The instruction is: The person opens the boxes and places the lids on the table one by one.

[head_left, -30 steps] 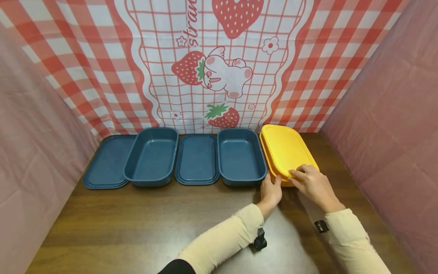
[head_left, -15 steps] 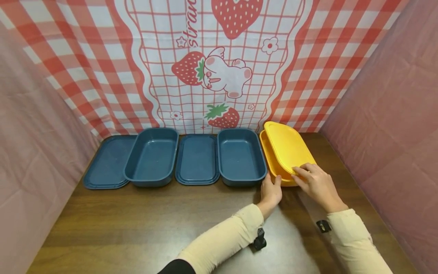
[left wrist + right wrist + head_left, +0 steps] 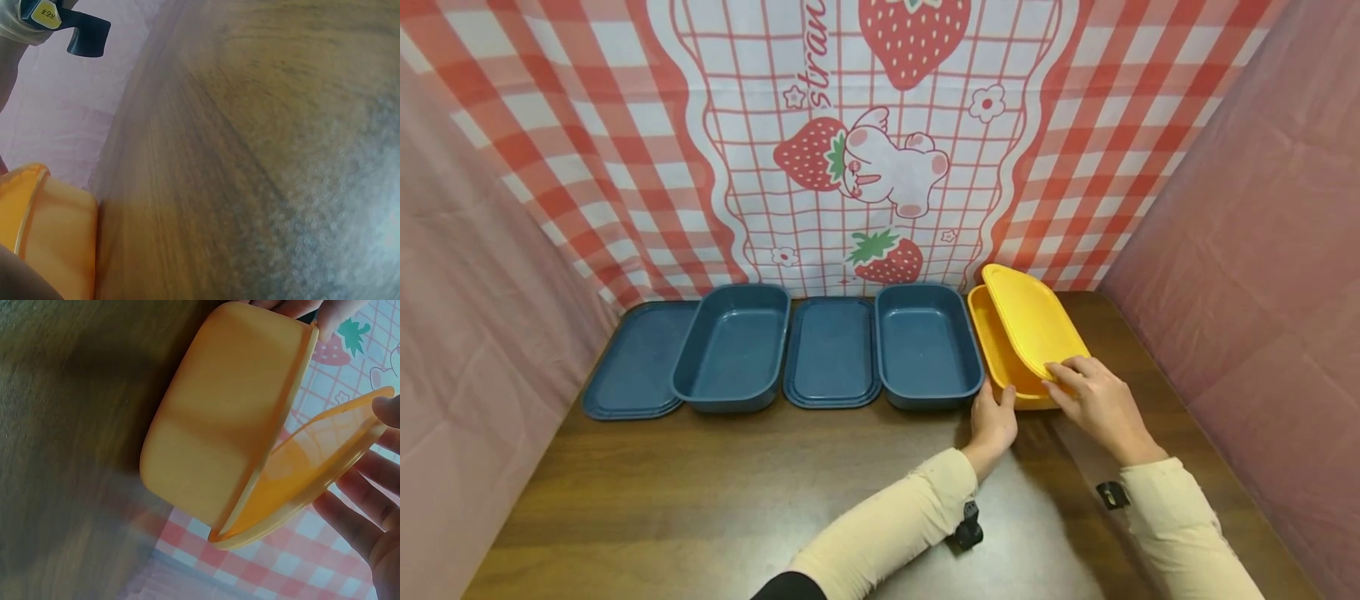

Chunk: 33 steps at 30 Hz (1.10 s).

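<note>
At the right end of the row stands a yellow container (image 3: 1036, 403), its near left corner held by my left hand (image 3: 995, 423). The thumb is at the rim and the fingers lie along the outside. My right hand (image 3: 1101, 408) pinches the near edge of the yellow lid (image 3: 1037, 321) between thumb and fingers. The lid is tilted, raised on its left side. In the right wrist view it slants away from the container (image 3: 212, 412), meeting the rim along the lower end. Only one end of the container (image 3: 65, 231) shows in the left wrist view.
Left of the yellow container are a blue container (image 3: 929, 342), a blue lid (image 3: 832, 354), another blue container (image 3: 732, 350) and another blue lid (image 3: 636, 362). They stand along the table's (image 3: 730, 500) back edge, against a strawberry-print curtain (image 3: 880, 50). Pink cloth (image 3: 1240, 275) hangs at both sides.
The yellow lid's left side has been lifted by my right hand, which moved slightly right, exposing the container's inside. My left hand has stayed at the container's corner.
</note>
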Each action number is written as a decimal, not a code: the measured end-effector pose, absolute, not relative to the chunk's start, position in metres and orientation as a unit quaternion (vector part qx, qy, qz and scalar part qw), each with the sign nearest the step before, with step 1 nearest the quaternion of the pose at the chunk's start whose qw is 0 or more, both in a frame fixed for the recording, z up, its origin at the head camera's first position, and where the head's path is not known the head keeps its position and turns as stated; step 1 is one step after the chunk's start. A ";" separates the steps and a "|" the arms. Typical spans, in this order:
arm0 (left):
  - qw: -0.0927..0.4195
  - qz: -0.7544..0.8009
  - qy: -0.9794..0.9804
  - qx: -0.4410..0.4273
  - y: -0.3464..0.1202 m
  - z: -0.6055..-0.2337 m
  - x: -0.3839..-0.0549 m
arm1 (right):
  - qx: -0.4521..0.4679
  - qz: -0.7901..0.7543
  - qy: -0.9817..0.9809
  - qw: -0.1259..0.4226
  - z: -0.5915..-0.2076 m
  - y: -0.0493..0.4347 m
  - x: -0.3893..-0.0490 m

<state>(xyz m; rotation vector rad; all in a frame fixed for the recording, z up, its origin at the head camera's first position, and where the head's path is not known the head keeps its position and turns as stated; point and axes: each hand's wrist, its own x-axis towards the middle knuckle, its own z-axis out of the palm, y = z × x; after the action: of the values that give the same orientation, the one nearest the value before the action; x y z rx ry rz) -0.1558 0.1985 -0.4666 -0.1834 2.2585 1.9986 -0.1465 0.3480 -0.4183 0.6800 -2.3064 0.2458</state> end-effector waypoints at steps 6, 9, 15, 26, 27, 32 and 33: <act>0.065 0.656 0.750 -0.061 0.199 -0.466 -0.156 | 0.262 0.106 -0.887 0.366 -0.417 0.350 -0.146; 0.065 0.655 0.751 -0.063 0.198 -0.466 -0.156 | 0.268 0.114 -0.884 0.366 -0.415 0.351 -0.145; 0.071 0.658 0.747 -0.064 0.197 -0.467 -0.156 | 0.254 0.135 -0.885 0.366 -0.412 0.353 -0.145; 0.074 0.653 0.750 -0.067 0.197 -0.465 -0.157 | 0.245 0.134 -0.875 0.397 -0.407 0.356 -0.144; 0.074 0.653 0.751 -0.067 0.197 -0.465 -0.157 | 0.244 0.134 -0.872 0.402 -0.407 0.356 -0.144; 0.076 0.654 0.750 -0.066 0.197 -0.466 -0.156 | 0.211 0.149 -0.869 0.422 -0.406 0.355 -0.143; 0.076 0.654 0.750 -0.065 0.197 -0.466 -0.157 | 0.201 0.151 -0.871 0.423 -0.405 0.356 -0.143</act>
<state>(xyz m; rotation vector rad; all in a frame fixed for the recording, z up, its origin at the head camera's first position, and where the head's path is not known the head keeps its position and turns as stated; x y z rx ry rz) -0.1565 0.1970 -0.4662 -0.1961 2.2491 1.9606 -0.1432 0.3555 -0.4051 0.5038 -2.1800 0.3776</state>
